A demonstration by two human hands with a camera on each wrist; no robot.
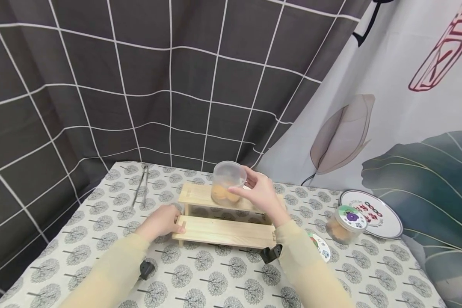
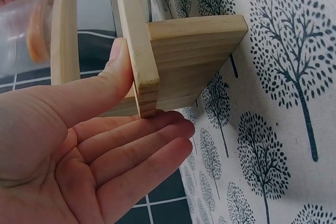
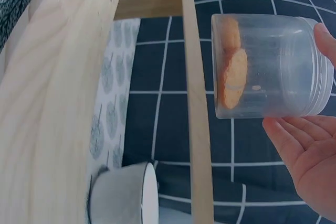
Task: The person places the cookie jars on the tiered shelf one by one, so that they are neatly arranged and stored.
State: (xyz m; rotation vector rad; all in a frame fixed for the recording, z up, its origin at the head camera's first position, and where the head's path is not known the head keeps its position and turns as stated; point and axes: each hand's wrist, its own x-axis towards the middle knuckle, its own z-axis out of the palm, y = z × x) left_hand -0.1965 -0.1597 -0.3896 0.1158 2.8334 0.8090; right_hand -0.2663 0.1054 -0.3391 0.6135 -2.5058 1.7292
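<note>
A two-step wooden shelf [image 1: 225,231] stands on the table. At its left end my left hand [image 1: 159,222] grips the lower step, thumb on top and fingers below; the left wrist view shows that hand [image 2: 115,156] at the board's end [image 2: 142,72]. My right hand [image 1: 259,192] holds a clear plastic jar [image 1: 227,182] near its rim. The jar is upright, lidless, with several orange-brown cookies [image 3: 233,72] at the bottom. It is over the upper step [image 1: 196,194]; the right wrist view seems to show a narrow gap between base and board.
Metal tongs [image 1: 140,186] lie at the back left. Right of the shelf are a round printed lid [image 1: 319,247], a lidded jar of cookies [image 1: 342,229] and an oval white plate [image 1: 389,222]. A white cup [image 3: 118,195] stands behind the shelf. A dark checked curtain [image 1: 138,85] hangs behind.
</note>
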